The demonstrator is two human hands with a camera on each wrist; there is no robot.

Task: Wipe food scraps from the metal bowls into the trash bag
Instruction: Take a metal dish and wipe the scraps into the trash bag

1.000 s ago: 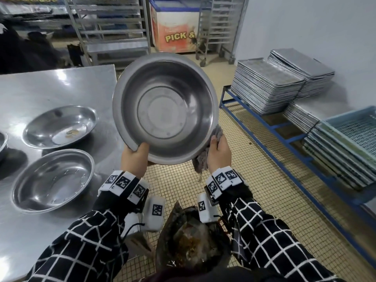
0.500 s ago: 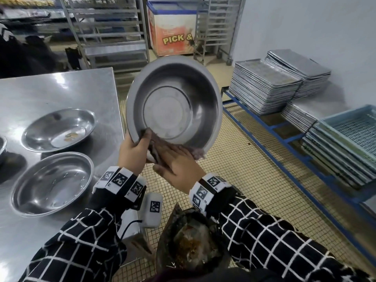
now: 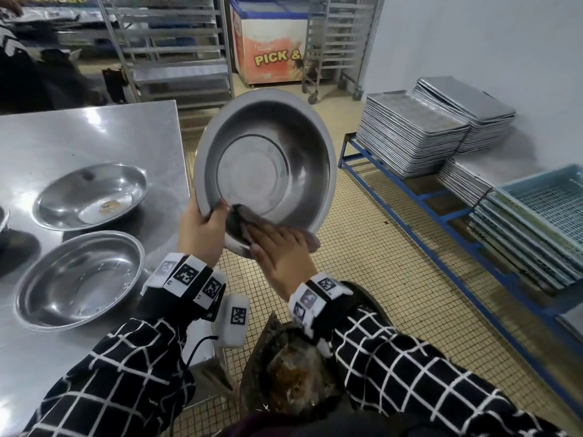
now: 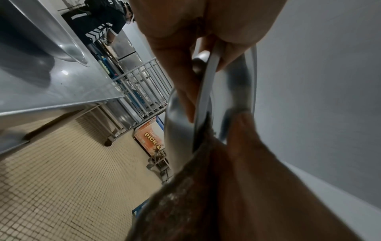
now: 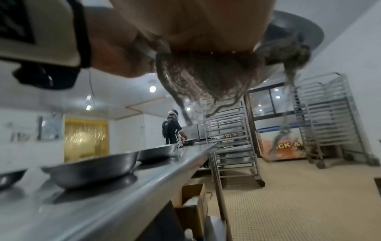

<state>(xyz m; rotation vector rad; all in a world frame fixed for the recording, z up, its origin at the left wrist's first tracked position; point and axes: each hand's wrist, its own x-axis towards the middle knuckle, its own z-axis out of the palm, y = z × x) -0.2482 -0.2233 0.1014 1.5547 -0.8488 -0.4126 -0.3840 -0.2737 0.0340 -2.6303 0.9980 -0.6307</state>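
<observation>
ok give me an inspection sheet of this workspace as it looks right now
Surface: steel table, shiny, with bowls on it.
Job's things: held bowl tilted above the trash bag, which holds brown scraps; cloth lies on the bowl's lower inside wall; far table bowl has scraps in it; near table bowl shows only tiny specks.
Clutter: cardboard box under the table.
Grippers: left hand grips the held bowl's rim; right hand presses the cloth with flat fingers.
Cables: black cable at the left wrist.
Surroundings: stacked trays, blue crates, rolling racks, freezer, another person.
</observation>
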